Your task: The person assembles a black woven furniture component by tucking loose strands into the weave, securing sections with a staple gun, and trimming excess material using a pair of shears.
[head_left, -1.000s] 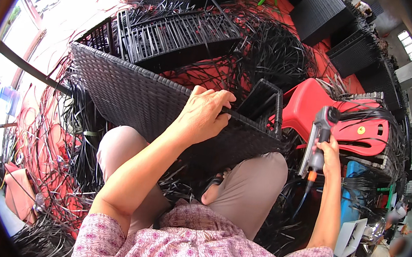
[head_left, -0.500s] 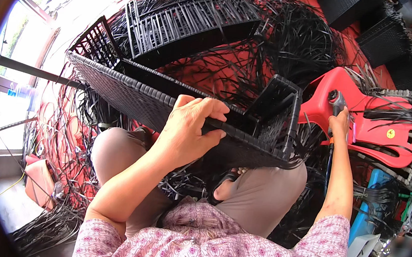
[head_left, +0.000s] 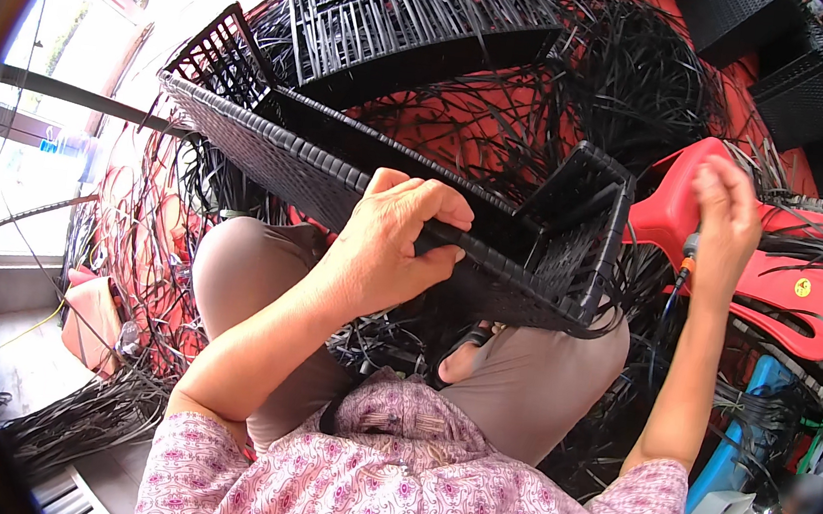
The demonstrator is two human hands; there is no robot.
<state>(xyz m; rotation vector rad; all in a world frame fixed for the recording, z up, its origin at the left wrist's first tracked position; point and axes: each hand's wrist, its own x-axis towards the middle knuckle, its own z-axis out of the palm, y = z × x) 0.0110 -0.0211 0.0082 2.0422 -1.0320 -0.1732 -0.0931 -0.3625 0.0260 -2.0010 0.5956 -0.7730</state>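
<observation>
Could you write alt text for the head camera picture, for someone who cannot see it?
Seen from above, a seated person's left hand grips the near rim of a black woven basket frame resting over their knees. Their right hand holds a tool with an orange tip beside a red plastic stool. Loose black weaving strips cover the floor around them.

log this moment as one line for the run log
left hand: gripping near rim of black woven basket on lap | right hand: holding tool with orange tip by red plastic stool
</observation>
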